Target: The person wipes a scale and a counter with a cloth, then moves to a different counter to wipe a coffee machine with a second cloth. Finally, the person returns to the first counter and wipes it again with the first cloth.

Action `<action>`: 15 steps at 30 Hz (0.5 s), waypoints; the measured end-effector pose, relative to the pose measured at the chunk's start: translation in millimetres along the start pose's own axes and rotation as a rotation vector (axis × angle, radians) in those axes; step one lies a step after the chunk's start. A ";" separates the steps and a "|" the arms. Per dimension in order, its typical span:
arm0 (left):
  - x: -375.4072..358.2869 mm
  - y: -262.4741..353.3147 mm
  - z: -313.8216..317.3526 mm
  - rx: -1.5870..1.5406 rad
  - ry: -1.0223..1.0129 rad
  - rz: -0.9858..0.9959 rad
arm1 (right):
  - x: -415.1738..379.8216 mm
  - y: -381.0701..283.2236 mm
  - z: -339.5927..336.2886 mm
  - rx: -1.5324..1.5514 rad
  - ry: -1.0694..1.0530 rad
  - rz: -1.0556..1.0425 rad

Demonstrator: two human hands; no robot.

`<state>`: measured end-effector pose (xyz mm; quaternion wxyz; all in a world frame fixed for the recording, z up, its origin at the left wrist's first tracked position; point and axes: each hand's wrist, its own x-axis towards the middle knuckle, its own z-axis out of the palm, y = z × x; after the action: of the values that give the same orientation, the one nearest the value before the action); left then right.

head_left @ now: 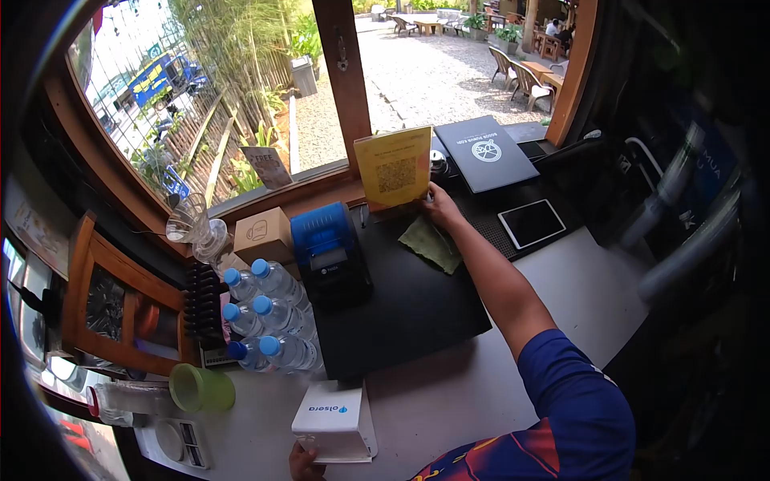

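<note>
My right hand (440, 207) reaches far forward and grips the lower right corner of a yellow sign with a QR code (394, 167), which stands upright by the window post. A green cloth (431, 243) lies on the black mat (409, 313) just below that hand. My left hand (302, 462) is at the bottom edge, its fingers on the near side of a white box marked "olsera" (335, 418). Only part of that hand shows.
A blue receipt printer (327, 250) stands on the mat's left. Several water bottles with blue caps (265, 313) stand beside it, with a cardboard box (263, 235) and upturned glasses (192, 224) behind. A green cup (200, 388), a tablet (531, 223) and a dark folder (484, 152) are also here.
</note>
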<state>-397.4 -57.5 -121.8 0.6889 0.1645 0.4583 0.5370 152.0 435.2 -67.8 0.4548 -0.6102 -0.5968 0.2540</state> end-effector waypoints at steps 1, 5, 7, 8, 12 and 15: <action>2.6 -0.8 -6.6 0.031 -0.034 -0.016 | 1.4 1.7 -1.9 0.013 -0.026 0.000; -1.5 7.8 26.3 -0.024 0.043 0.053 | -2.4 -5.8 -5.5 0.044 -0.077 0.018; -0.1 9.0 27.0 -0.032 0.031 0.047 | -7.1 -13.0 -4.5 0.001 -0.038 0.045; 1.5 6.2 21.6 -0.036 0.025 0.045 | -10.2 -16.1 -4.0 -0.021 -0.015 0.061; -1.5 10.8 26.7 -0.010 0.059 0.033 | -15.7 -23.0 -4.5 -0.005 -0.012 0.065; -1.0 11.0 29.5 -0.031 0.025 0.042 | -21.7 -31.9 -5.7 -0.022 0.007 0.079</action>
<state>-380.1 -46.5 -98.0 0.6739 0.1568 0.4551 0.5604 137.5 408.9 -42.9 0.4398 -0.6392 -0.5734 0.2630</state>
